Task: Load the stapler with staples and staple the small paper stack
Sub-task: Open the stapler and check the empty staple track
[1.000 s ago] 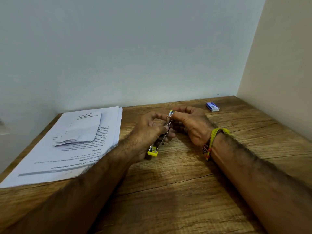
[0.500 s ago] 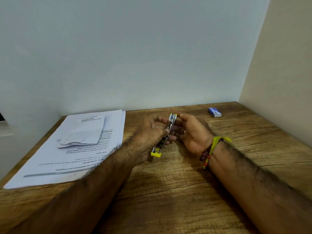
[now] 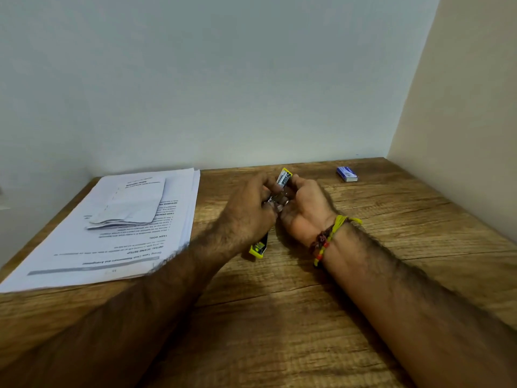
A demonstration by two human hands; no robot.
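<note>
Both my left hand point(image 3: 249, 211) and right hand point(image 3: 303, 205) pinch the small, stiff, light stapler point(image 3: 283, 179) mid-body; I'd keep hold there.

A wooden tabletop point(image 3: 279, 317) carries a printed paper pile point(image 3: 92, 253) left of a blue staple box point(image 3: 347, 174).

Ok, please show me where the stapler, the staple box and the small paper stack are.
stapler point(image 3: 284, 177): head view, far yellow-and-metal end above the fingers.
staple box point(image 3: 347, 173): head view, blue top face.
small paper stack point(image 3: 131, 204): head view, middle of top sheet.
</note>
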